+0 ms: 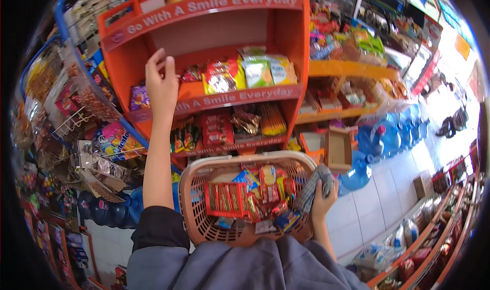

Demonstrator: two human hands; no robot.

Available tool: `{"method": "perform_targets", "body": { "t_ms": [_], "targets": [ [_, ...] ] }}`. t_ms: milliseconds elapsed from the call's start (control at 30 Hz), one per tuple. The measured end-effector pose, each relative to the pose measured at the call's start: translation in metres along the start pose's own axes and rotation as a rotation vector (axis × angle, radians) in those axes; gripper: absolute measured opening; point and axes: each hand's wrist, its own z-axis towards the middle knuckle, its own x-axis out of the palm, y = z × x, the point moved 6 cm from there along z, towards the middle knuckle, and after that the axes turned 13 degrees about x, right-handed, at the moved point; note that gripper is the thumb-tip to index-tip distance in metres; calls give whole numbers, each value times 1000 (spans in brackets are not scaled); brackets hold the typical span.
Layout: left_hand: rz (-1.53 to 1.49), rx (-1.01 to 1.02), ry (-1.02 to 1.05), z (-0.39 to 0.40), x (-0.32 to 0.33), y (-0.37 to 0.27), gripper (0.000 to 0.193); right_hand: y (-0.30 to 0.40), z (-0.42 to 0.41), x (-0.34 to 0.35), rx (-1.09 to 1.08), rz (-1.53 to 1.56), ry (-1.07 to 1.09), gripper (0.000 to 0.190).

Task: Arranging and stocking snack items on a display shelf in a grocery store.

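My left hand (162, 79) is raised in front of the orange display shelf (306, 33), fingers apart, holding nothing. Just left of it lies a purple snack packet (139, 97); to its right are red and yellow packets (224, 75) and green and yellow packets (270, 71). My right hand (324, 198) grips a grey checked cloth (316, 186) at the right side of the plastic basket (187, 190). Inside the basket are a red box of bars (226, 199), a blue packet (246, 180) and several other snacks. The lower shelf tier holds more boxed snacks (217, 129).
Hanging snack bags (118, 140) and a blue-framed rack (65, 18) stand at left. Large blue water bottles (356, 175) line the floor on the right, near an empty cardboard box (338, 148). Low racks of goods (421, 251) fill the lower right.
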Motion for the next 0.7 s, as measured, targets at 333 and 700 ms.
{"method": "perform_targets", "body": {
  "t_ms": [333,700],
  "targets": [
    [-537,-210,1219,-233,119,-90,22,-63,6,-3,497,591,1,29],
    [-241,-9,1308,-410,203,-41,47,-53,1,-8,451,555,15,33]
  ]
}}
